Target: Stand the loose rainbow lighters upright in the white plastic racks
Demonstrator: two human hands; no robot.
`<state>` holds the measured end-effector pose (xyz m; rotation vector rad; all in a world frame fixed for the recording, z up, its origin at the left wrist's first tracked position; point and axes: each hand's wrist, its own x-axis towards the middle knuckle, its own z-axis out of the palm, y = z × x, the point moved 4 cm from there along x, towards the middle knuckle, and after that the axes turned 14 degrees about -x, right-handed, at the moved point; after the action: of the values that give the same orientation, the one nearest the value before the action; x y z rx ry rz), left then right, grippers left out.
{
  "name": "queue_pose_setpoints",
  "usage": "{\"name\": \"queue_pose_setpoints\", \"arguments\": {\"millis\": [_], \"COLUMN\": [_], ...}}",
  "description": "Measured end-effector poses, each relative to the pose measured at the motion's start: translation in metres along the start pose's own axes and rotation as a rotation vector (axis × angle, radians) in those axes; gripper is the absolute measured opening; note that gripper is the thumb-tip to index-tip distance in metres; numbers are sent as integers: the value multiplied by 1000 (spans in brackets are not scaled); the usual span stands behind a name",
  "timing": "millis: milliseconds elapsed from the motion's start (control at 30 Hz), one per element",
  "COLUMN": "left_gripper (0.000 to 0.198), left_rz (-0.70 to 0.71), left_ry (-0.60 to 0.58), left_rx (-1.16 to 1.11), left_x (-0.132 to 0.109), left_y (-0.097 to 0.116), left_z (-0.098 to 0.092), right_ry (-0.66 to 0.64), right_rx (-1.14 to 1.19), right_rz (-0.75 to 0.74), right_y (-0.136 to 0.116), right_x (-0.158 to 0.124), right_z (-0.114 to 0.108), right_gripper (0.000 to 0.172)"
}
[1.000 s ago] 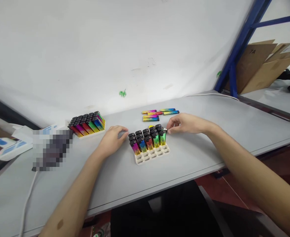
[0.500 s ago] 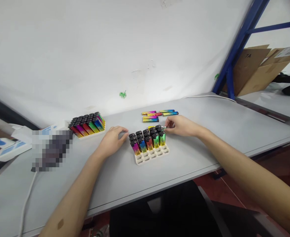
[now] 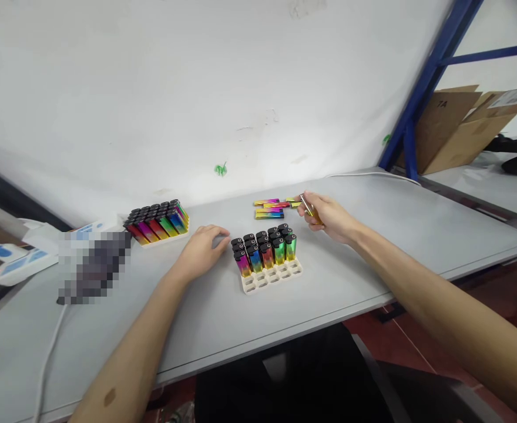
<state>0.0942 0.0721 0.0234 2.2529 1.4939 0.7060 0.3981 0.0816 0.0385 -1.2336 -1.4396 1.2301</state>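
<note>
A shiny yellow-gold lighter (image 3: 315,215) is pinched in my right hand (image 3: 329,216), tilted and raised off the table behind the near tray. My left hand (image 3: 203,249) rests on the table just left of that tray, thumb apart from the bent fingers, holding nothing. The cream tray (image 3: 272,282) carries several upright lighters (image 3: 266,255) with black tops, coloured purple, blue, red and green; its front slots hold none. Beyond it lie several loose metallic lighters (image 3: 269,214), some partly hidden by my right hand.
Another tray (image 3: 165,239) packed with upright lighters (image 3: 155,226) stands at the left by the wall. Near it are a pixelated dark object (image 3: 97,267) with a white cable (image 3: 50,346) and blue-and-white packaging (image 3: 24,264). A blue frame (image 3: 410,111) and cardboard boxes (image 3: 456,126) are at the right.
My right hand has risen and moved back from behind the near tray, lifting the yellow lighter off the table and turning it. My left hand has stayed in place.
</note>
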Motion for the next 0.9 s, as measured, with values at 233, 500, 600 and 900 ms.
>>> {"name": "queue_pose_setpoints", "arguments": {"millis": [233, 500, 600, 900], "left_gripper": [35, 35, 35, 34], "left_rz": [9, 4, 8, 5], "left_ry": [5, -2, -4, -4], "left_rx": [-5, -22, -21, -21], "left_x": [0, 0, 0, 0], "left_y": [0, -1, 0, 0], "left_z": [0, 1, 1, 0], "right_ry": [-45, 31, 22, 32], "right_rx": [-19, 60, 80, 66], "right_rz": [-62, 110, 102, 107], "right_y": [4, 8, 7, 6], "right_x": [1, 5, 5, 2], "right_z": [0, -2, 0, 1], "right_gripper": [42, 50, 44, 53]}}
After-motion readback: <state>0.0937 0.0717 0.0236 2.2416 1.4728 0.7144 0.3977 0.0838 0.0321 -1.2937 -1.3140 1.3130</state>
